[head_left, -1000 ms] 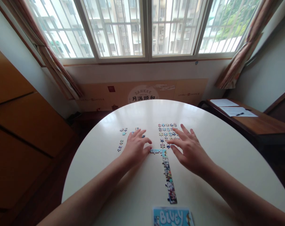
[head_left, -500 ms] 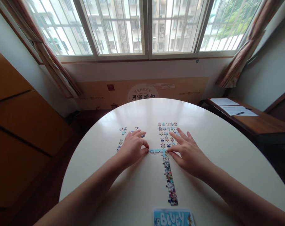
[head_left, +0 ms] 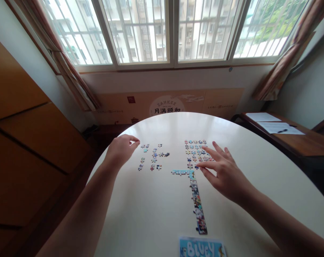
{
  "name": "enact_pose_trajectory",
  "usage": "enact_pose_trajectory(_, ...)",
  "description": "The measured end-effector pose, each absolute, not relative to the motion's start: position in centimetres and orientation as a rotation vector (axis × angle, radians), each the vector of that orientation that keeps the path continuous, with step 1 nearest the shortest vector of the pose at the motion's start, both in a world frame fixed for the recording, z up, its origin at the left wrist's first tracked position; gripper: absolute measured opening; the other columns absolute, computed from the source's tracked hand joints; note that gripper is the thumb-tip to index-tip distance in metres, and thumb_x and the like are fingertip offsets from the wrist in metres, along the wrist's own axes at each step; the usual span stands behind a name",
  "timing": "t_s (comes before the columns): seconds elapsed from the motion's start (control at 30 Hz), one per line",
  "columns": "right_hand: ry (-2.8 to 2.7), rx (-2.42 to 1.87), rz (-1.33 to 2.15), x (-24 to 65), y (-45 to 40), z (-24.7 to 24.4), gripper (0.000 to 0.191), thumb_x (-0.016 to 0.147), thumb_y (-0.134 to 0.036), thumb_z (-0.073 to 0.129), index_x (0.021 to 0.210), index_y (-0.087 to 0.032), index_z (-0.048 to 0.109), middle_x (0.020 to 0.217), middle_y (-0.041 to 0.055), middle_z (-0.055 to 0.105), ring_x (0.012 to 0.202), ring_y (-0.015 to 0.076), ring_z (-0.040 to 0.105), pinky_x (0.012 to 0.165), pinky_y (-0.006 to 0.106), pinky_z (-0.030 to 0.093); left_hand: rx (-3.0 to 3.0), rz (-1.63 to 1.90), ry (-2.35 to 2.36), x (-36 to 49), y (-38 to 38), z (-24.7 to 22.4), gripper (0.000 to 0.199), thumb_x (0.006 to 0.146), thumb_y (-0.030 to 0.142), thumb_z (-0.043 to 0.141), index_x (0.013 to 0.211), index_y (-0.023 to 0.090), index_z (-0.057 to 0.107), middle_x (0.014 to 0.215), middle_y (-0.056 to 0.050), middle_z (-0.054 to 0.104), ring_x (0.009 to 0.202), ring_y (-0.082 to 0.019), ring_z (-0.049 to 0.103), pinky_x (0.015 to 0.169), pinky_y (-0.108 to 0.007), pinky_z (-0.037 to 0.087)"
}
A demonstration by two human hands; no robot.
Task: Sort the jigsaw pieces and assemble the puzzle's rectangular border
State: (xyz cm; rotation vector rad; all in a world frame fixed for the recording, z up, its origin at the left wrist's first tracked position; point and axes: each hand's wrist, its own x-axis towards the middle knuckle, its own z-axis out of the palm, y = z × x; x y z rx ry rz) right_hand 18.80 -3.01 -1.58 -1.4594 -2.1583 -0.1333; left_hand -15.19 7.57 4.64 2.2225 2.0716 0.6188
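Note:
A joined puzzle strip (head_left: 198,203) runs down the white table, with a short light-blue arm (head_left: 181,172) going left from its top. My right hand (head_left: 220,167) hovers by the strip's upper corner, fingers spread, partly covering rows of loose pieces (head_left: 194,147). My left hand (head_left: 122,148) is at the far left, beside the left group of loose pieces (head_left: 154,155). Its thumb and forefinger are pressed together; whatever lies between them, if anything, is too small to make out.
A blue "BLUEY" box or card (head_left: 202,248) lies at the near edge of view. The round white table (head_left: 140,214) faces a barred window. At the right, a wooden desk (head_left: 312,142) bears papers (head_left: 281,127) and a pen.
My left hand has moved from the left end of the light-blue arm outward to the far left, uncovering loose pieces. My right hand has drawn slightly off the corner. The view has shifted slightly.

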Motion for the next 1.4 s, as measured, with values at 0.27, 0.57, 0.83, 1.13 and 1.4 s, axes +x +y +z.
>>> enact_pose_trajectory(0.27,-2.14,-1.371,-0.112,18.4,-3.5,-1.4,0.025,0.093,-0.025,0.057,0.098,-0.031,0.08,0.147,0.0059,0.055,0.148,0.0391,0.031,0.113,0.072,0.03,2.119,0.318,2.116,-15.0,8.7,1.7,0.024,0.089,0.031,0.06,0.103,0.024,0.078,0.109,-0.005,0.077,0.097,-0.024,0.069,0.079,-0.03,0.051)
enact_pose_trajectory(0.57,-2.138,-1.353,-0.076,18.2,-3.7,-1.2,0.024,0.093,-0.025,0.058,0.1,-0.03,0.079,0.15,0.0073,0.052,0.148,0.0393,0.031,0.111,0.072,0.032,2.105,0.234,2.145,-14.1,8.6,1.4,0.021,0.085,0.036,0.065,0.097,0.026,0.079,0.11,-0.004,0.076,0.096,-0.025,0.068,0.075,-0.03,0.05)
enact_pose_trajectory(0.83,-2.14,-1.355,-0.04,18.2,-3.6,-1.2,0.022,0.092,-0.022,0.06,0.102,-0.031,0.079,0.155,0.0044,0.045,0.149,0.0391,0.028,0.113,0.07,0.032,2.154,0.231,2.186,-14.2,8.8,1.4,0.018,0.079,0.034,0.067,0.091,0.025,0.077,0.102,-0.005,0.077,0.093,-0.026,0.067,0.071,-0.03,0.048)
enact_pose_trajectory(1.13,-2.172,-1.375,0.061,18.5,-3.8,-0.7,0.021,0.092,-0.02,0.062,0.103,-0.029,0.078,0.157,0.004,0.042,0.151,0.0379,0.024,0.116,0.069,0.028,2.144,0.226,2.235,-13.9,9.1,1.2,0.031,0.08,0.024,0.066,0.11,0.028,0.076,0.109,-0.004,0.076,0.101,-0.028,0.066,0.079,-0.035,0.051)
enact_pose_trajectory(1.4,-2.163,-1.346,0.075,18.8,-3.5,-0.9,0.018,0.092,-0.023,0.063,0.102,-0.028,0.077,0.155,0.0045,0.044,0.15,0.0367,0.026,0.116,0.068,0.031,2.078,0.091,2.352,-14.0,9.3,1.6,0.025,0.076,0.038,0.071,0.096,0.026,0.079,0.108,-0.009,0.075,0.103,-0.035,0.065,0.08,-0.041,0.054)
